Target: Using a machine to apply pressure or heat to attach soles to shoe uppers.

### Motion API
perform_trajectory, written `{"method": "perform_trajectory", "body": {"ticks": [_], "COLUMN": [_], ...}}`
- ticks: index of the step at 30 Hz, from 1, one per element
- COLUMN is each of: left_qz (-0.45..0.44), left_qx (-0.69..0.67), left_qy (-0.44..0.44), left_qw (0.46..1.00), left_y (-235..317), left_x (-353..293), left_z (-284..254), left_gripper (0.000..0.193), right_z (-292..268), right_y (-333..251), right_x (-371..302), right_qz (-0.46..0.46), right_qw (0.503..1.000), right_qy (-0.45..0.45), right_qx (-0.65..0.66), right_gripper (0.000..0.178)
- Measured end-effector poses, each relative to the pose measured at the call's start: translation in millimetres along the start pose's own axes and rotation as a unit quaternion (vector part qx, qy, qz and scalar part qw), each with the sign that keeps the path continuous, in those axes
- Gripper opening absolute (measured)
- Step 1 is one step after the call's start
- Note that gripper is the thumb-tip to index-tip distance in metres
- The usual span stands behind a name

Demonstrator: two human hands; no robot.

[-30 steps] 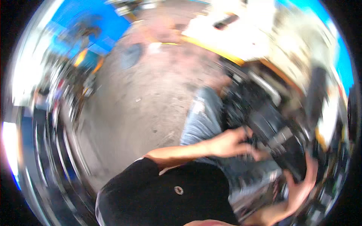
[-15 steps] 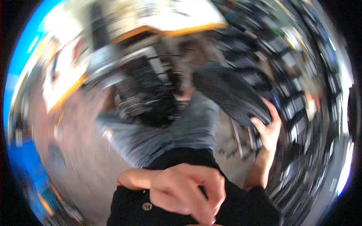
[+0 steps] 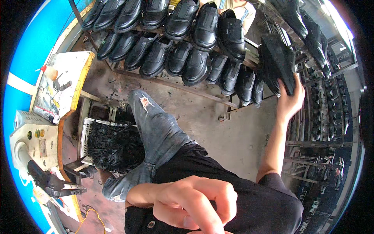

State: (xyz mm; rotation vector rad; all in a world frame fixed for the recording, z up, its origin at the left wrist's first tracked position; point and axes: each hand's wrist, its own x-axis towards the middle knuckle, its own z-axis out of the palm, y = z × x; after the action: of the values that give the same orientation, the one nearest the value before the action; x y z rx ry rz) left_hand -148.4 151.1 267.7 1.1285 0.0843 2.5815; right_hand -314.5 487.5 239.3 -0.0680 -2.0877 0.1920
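A black shoe (image 3: 275, 64) is in my right hand (image 3: 291, 99), gripped at its lower end by the thumb and fingers. My right arm reaches out to the right end of a rack. Black slip-on shoes (image 3: 187, 64) line that rack in two rows, close to the held shoe. In front of my chest my left hand (image 3: 194, 201) is closed, its fingers bent inward. Whatever it may hold is hidden by the fingers.
At left, a sewing machine (image 3: 37, 136) stands by a yellow-edged worktable (image 3: 68, 84) bearing small tools. A white crate (image 3: 84, 136) of black scraps sits beside my legs. More shoe racks (image 3: 319, 143) fill the right side. Another person (image 3: 243, 13) is behind the far rack.
My view and body have turned right, from the worktable to the shoe rack. The shoe in my right hand has come up to the rack's end. My left hand stays closed by my chest.
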Motion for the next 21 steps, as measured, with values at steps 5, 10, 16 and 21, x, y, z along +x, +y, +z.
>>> {"method": "perform_trajectory", "body": {"ticks": [5, 10, 16, 21], "left_qz": [-0.003, 0.085, -0.006, 0.018], "left_qx": [-0.027, -0.035, -0.014, 0.01], "left_qy": [0.047, 0.099, 0.055, 0.003], "left_qw": [0.999, 0.991, 0.998, 1.0], "left_y": [3.3, 1.9, 24.1, 26.1], "left_x": [2.4, 5.5, 6.7, 1.3], "left_z": [-4.6, -15.7, -35.7, -39.9], "left_gripper": [0.028, 0.032, 0.035, 0.043], "right_z": [123.3, 122.9, 64.1, 61.0], "right_y": [-0.2, -14.8, 72.8, 107.4], "right_x": [-12.4, -19.6, -20.3, 9.7], "right_qz": [-0.19, -0.147, -0.09, 0.059], "right_qw": [0.97, 0.966, 0.944, 0.975], "right_qy": [-0.148, -0.208, -0.27, -0.211], "right_qx": [-0.04, 0.049, -0.164, 0.032], "right_gripper": [0.069, 0.082, 0.09, 0.063]}}
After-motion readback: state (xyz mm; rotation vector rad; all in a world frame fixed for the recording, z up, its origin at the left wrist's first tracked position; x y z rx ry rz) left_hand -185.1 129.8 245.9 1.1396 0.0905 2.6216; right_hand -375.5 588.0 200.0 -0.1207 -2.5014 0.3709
